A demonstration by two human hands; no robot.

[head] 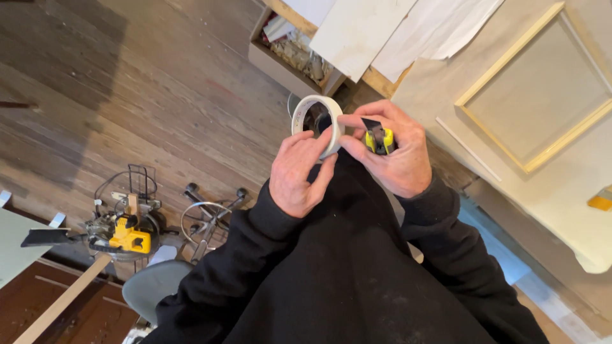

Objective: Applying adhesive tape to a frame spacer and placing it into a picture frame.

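Note:
My left hand [298, 173] grips a roll of cream masking tape [317, 120] in front of my chest, thumb and fingers on its outer rim. My right hand [395, 156] holds a yellow and black utility knife [380, 138] with its blade pointing up. That hand's fingertips also touch the right side of the roll. Both arms are in black sleeves. I cannot make out a loose end of tape.
A pale wooden frame [535, 95] lies on a cloth-covered surface at the right. A yellow mitre saw [124, 239] stands on the wooden floor at lower left. An open crate [290, 57] of odds and white boards [357, 28] sit at the top. A grey stool seat [153, 286] is below.

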